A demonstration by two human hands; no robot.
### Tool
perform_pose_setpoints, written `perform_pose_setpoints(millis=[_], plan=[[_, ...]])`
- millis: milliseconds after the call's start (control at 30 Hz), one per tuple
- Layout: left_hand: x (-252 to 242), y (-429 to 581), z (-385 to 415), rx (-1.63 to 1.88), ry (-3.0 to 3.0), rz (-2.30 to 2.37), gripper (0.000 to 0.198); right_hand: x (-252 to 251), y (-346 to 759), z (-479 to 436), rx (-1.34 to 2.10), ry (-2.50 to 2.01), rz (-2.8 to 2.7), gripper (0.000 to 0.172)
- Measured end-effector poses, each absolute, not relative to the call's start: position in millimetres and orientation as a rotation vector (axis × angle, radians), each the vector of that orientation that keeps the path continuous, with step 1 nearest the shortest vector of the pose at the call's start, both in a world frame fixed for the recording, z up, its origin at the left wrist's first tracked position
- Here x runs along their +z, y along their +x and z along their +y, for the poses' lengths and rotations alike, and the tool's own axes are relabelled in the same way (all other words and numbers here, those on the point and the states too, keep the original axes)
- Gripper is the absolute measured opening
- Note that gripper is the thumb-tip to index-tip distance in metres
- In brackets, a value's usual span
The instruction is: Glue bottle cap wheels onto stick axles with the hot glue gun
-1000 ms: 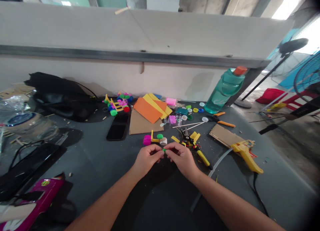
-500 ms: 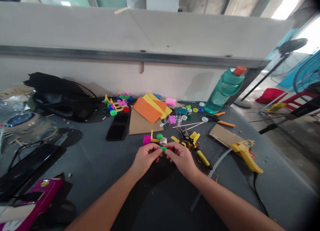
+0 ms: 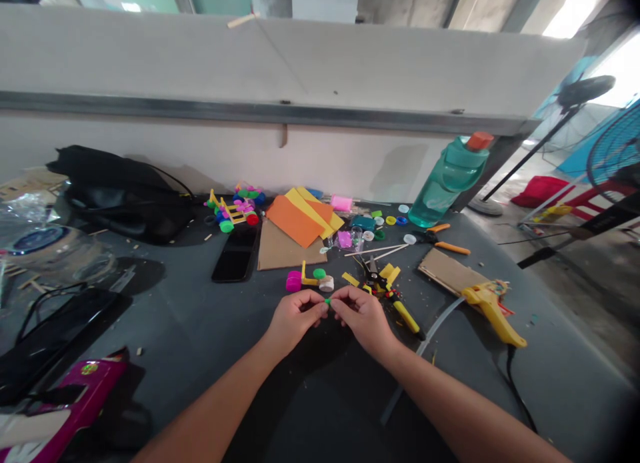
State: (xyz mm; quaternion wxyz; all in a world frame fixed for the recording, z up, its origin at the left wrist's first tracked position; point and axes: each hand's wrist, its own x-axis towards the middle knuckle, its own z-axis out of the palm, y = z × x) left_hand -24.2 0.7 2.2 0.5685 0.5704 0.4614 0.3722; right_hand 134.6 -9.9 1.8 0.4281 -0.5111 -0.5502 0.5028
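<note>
Between the fingertips of both hands is a small green piece (image 3: 328, 301), mostly covered, so its kind is unclear. My left hand (image 3: 294, 321) pinches it from the left, thumb against forefinger. From the other side my right hand (image 3: 365, 321) grips it the same way. Just beyond the fingers lies a small figure with a yellow bent piece (image 3: 311, 280), a magenta round part (image 3: 294, 281), a green round part (image 3: 319, 273) and a white round part (image 3: 327, 283). Pliers with black and yellow handles (image 3: 407, 316) lie right of my right hand among yellow scraps.
A yellow glue gun (image 3: 495, 314) with a clear glue stick lies right, beside cardboard (image 3: 450, 271). Behind are a teal bottle (image 3: 445, 183), orange-handled pliers (image 3: 453, 247), bottle caps, coloured sheets (image 3: 295, 217), a phone (image 3: 235, 255) and a colourful model (image 3: 235, 213). A black bag (image 3: 125, 196) lies left.
The green piece shows less between my fingertips, which have drawn slightly closer together. The white round part beyond them is now less covered. Everything else stays put.
</note>
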Motion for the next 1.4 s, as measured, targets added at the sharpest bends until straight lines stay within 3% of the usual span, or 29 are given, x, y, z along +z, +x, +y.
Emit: perform_pose_setpoints(millis=[733, 1067, 1233, 1400], plan=[[2.3, -23.7, 2.6, 0.933, 1.289, 1.111, 0.017, 0.4, 134.1, -8.9, 1.291, -1.222, -1.300, 0.016], [-1.3, -23.5, 3.4, 0.909, 1.259, 1.087, 0.026, -3.1, 134.8, -7.3, 1.235, -1.205, -1.266, 0.013], [1.4, -23.8, 3.4, 0.913, 1.259, 1.082, 0.022, -4.8, 134.4, -7.6, 1.222, -1.134, -1.318, 0.021], [2.3, -24.2, 2.8, 0.891, 1.266, 1.073, 0.021, -3.2, 134.1, -8.8, 1.240, -1.197, -1.342, 0.014]])
